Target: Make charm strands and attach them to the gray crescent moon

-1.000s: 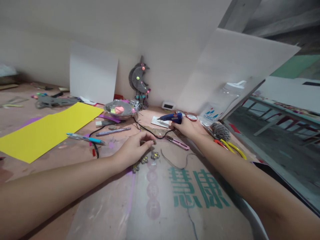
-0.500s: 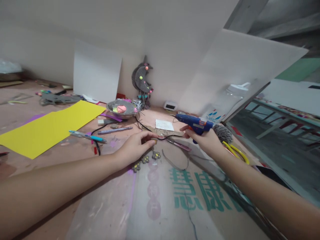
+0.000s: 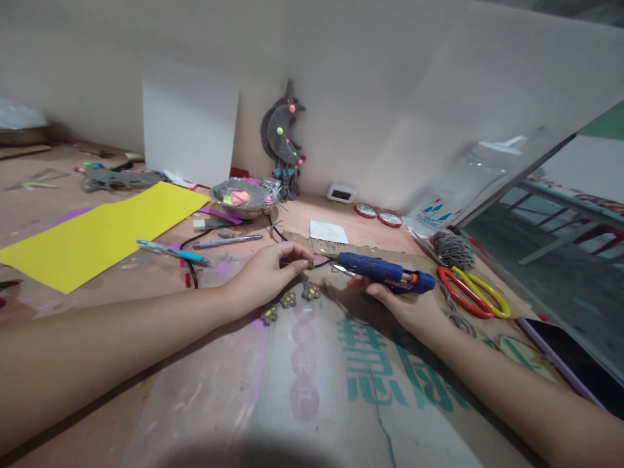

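My right hand (image 3: 404, 309) is wrapped round a blue glue gun (image 3: 373, 268), held low over the work surface with its nozzle pointing left. The nozzle tip is close to the fingertips of my left hand (image 3: 270, 276). Thumb and fingers there pinch a small brownish piece (image 3: 311, 264), mostly hidden. Just below hang or lie several small grey charms with yellow spots (image 3: 310, 292); I cannot tell whether they join the pinched piece. A dark cord runs behind the nozzle, and a blade-like metal tip (image 3: 342, 269) shows beneath the gun.
Yellow card (image 3: 102, 234), a blue pen (image 3: 173, 251) and a foil-lined bowl (image 3: 241, 201) lie left. A moon ornament (image 3: 283, 133) leans on the wall. At right are scissors (image 3: 468, 292), grey yarn (image 3: 453, 250), a clear bottle (image 3: 458, 185) and a phone (image 3: 575, 357). A printed plastic sheet (image 3: 214, 403) covers the front.
My right hand has lowered the glue gun, bringing its nozzle down beside my left fingertips. The left hand keeps its pinch. The head view has shifted slightly, showing more of the scissors and phone.
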Demonstrator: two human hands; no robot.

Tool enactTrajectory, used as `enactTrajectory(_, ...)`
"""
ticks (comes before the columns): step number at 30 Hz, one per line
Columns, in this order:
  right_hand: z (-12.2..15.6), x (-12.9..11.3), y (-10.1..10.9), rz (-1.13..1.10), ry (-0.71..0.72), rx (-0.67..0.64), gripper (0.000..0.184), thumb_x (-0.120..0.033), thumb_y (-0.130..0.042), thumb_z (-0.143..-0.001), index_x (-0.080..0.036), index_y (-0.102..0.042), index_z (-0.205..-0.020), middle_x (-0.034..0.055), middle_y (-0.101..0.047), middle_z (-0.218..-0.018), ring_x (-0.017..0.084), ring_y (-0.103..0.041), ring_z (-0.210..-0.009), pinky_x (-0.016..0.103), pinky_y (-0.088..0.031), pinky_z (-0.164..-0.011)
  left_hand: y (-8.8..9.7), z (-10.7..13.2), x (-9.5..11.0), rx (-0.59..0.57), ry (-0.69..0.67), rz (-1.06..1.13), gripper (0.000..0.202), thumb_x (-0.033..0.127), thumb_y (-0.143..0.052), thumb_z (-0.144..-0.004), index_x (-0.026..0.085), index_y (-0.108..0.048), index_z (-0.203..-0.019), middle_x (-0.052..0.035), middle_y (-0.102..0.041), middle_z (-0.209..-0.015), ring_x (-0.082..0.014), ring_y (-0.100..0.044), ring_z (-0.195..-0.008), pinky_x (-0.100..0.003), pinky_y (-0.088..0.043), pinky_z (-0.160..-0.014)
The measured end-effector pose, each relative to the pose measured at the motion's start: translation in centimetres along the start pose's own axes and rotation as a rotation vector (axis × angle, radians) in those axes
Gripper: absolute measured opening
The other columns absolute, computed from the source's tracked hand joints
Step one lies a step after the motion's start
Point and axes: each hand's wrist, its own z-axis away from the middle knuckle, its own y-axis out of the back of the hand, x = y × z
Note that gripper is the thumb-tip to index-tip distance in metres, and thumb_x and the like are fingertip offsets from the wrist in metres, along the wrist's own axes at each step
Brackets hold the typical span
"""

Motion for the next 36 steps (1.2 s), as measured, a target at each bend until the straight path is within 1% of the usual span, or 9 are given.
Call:
enactTrajectory(4, 0.14, -0.6, -0.06, 0.056, -0.008, -0.021, 0.02, -0.043, -0.062, -0.074, -0.023, -0.061, -0.068, 0.0036, -0.068, -0.072, 0.021, -0.065, -0.069, 0.033, -0.055, -0.067, 0.0, 0.0, 0.56, 0.001, 0.015, 0.044, 0.016, 0.021, -0.055, -0.083, 0.017, -0.055, -0.099, -0.0019, -0.062, -0.087, -0.0143, -0.059, -0.078, -0.026, -0.045, -0.07)
enactTrajectory(7, 0.0, -0.73, -0.19, 0.063, -0.009, 0.006, 0.022, -0.044, -0.061, -0.072, -0.023, -0.058, -0.065, 0.0033, -0.067, -0.069, 0.021, -0.063, -0.066, 0.032, -0.054, -0.063, 0.01, 0.03, 0.65, 0.013, -0.009, 0.041, 0.014, 0.017, -0.053, -0.083, 0.018, -0.05, -0.097, 0.0002, -0.056, -0.081, -0.013, -0.058, -0.076, -0.025, -0.045, -0.069)
enactTrajectory(11, -0.1, -0.46, -0.38, 0.07, -0.019, 0.058, 0.02, -0.042, -0.062, -0.069, -0.023, -0.057, -0.063, 0.002, -0.066, -0.066, 0.02, -0.063, -0.063, 0.032, -0.054, -0.061, 0.04, 0.16, 0.5, 0.012, -0.067, 0.003, 0.011, 0.016, -0.051, -0.084, 0.018, -0.048, -0.094, -0.0006, -0.055, -0.087, -0.0132, -0.057, -0.082, -0.025, -0.046, -0.072)
enactTrajectory(15, -0.05, -0.2, -0.47, 0.07, -0.047, 0.087, 0.021, -0.044, -0.063, -0.067, -0.023, -0.058, -0.064, 0.0015, -0.067, -0.064, 0.021, -0.063, -0.061, 0.032, -0.054, -0.058, 0.04, 0.19, 0.41, 0.018, -0.104, -0.014, 0.01, 0.017, -0.051, -0.084, 0.018, -0.048, -0.094, -0.0017, -0.055, -0.091, -0.0145, -0.056, -0.087, -0.026, -0.046, -0.076)
enactTrajectory(20, -0.04, -0.26, -0.44, 0.094, -0.05, 0.102, 0.023, -0.045, -0.061, -0.068, -0.023, -0.055, -0.063, 0.0025, -0.066, -0.065, 0.022, -0.063, -0.064, 0.033, -0.054, -0.059, 0.06, 0.17, 0.53, 0.025, -0.091, -0.035, 0.01, 0.016, -0.051, -0.085, 0.018, -0.048, -0.094, -0.0017, -0.055, -0.091, -0.0144, -0.057, -0.087, -0.026, -0.046, -0.076)
enactTrajectory(25, -0.11, -0.21, -0.54, 0.107, -0.039, 0.102, 0.027, -0.048, -0.061, -0.068, -0.023, -0.052, -0.062, 0.0028, -0.066, -0.065, 0.022, -0.063, -0.063, 0.034, -0.055, -0.059, 0.11, 0.24, 0.45, 0.03, -0.11, -0.053, 0.009, 0.016, -0.05, -0.085, 0.018, -0.048, -0.093, -0.0015, -0.055, -0.092, -0.0142, -0.056, -0.088, -0.026, -0.045, -0.077)
enactTrajectory(32, -0.19, -0.2, -0.68, 0.075, -0.035, 0.1, 0.026, -0.048, -0.063, -0.067, -0.023, -0.055, -0.064, 0.0028, -0.066, -0.064, 0.022, -0.063, -0.062, 0.034, -0.055, -0.059, 0.12, 0.19, 0.32, 0.028, -0.122, -0.079, 0.01, 0.016, -0.05, -0.085, 0.019, -0.049, -0.094, -0.0012, -0.056, -0.092, -0.0143, -0.056, -0.088, -0.026, -0.044, -0.078)
enactTrajectory(36, -0.17, -0.1, -0.64, 0.103, -0.036, 0.101, 0.026, -0.048, -0.062, -0.067, -0.023, -0.054, -0.065, 0.0031, -0.065, -0.064, 0.022, -0.063, -0.062, 0.035, -0.055, -0.06, 0.13, 0.17, 0.36, 0.037, -0.12, -0.083, 0.009, 0.016, -0.05, -0.085, 0.018, -0.049, -0.094, -0.0014, -0.056, -0.091, -0.0144, -0.055, -0.088, -0.026, -0.044, -0.078)
